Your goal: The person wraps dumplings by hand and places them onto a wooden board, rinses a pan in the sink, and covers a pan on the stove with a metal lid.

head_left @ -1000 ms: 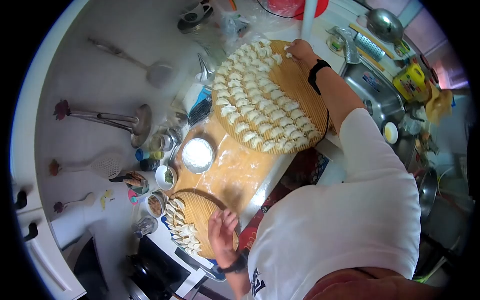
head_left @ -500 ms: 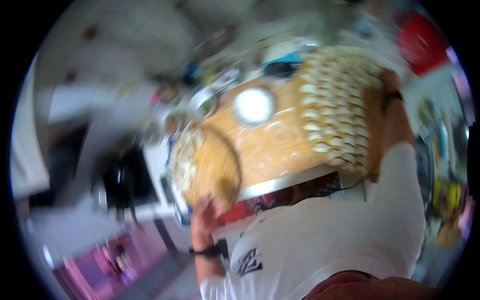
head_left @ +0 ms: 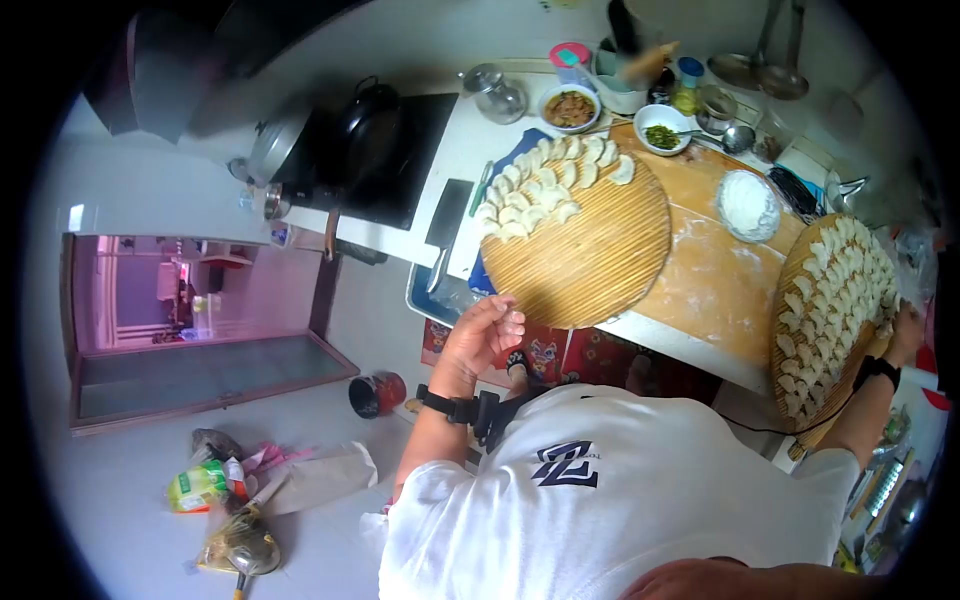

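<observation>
My right hand [head_left: 905, 335] grips the outer edge of a round slatted tray [head_left: 822, 425] covered with rows of dumplings [head_left: 835, 300]. Some of its fingers are hidden. This tray lies at the board's right end and reaches past the front edge. My left hand [head_left: 485, 335], palm up with fingers loosely bent and nothing visible in them, is close to the near edge of a second round slatted tray [head_left: 610, 250]. Dumplings [head_left: 530, 185] cover the far left part of that one; the rest of its surface is bare.
A bowl of white flour [head_left: 748, 205] stands on the floury wooden board [head_left: 690, 285]. Behind are bowls of filling [head_left: 570, 107] and chopped greens [head_left: 661, 130]. A cleaver [head_left: 448, 215] lies left of the tray, near the stove [head_left: 415, 160]. Bags [head_left: 240, 540] and a bin [head_left: 377, 395] are on the floor.
My view has swung left and sharpened, so the trays sit further right in it. The full tray, still in my right hand, has come nearer my body relative to the flour bowl.
</observation>
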A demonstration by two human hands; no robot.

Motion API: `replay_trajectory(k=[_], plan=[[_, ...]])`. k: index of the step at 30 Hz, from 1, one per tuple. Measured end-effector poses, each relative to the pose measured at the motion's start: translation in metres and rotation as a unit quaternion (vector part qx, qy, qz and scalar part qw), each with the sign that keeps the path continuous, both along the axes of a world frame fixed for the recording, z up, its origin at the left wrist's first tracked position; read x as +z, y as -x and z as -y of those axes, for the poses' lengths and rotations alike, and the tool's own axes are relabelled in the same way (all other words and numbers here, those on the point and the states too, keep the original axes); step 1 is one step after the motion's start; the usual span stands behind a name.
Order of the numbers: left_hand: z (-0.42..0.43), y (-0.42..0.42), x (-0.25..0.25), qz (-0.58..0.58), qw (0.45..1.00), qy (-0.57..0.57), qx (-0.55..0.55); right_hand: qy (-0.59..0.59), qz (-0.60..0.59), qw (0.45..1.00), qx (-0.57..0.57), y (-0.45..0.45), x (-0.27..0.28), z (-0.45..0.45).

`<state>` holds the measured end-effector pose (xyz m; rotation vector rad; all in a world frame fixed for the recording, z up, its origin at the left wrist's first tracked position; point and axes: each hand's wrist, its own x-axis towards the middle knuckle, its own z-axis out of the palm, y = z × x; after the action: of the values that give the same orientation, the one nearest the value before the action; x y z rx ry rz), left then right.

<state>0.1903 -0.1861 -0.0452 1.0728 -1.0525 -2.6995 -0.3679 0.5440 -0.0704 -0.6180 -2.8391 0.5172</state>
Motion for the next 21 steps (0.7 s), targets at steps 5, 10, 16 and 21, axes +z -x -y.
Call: replay_trajectory(k=[5, 10, 16, 21], plan=[[0.064, -0.084, -0.020, -0.036, 0.997, -0.036, 0.053, 0.369, -0.056, 0.918, 0.137, -0.072, -0.009, 0.114], [0.151, -0.188, -0.050, -0.072, 0.988, -0.056, 0.122, 0.491, -0.042, 0.839, 0.231, -0.334, 0.111, 0.431], [0.227, -0.284, -0.056, -0.083, 0.980, -0.053, 0.174, 0.586, 0.057, 0.697, 0.410, -0.452, 0.140, 0.645], [0.272, -0.310, -0.049, -0.116, 0.969, -0.047, 0.211, 0.590, 0.147, 0.622, 0.494, -0.507, 0.139, 0.749]])
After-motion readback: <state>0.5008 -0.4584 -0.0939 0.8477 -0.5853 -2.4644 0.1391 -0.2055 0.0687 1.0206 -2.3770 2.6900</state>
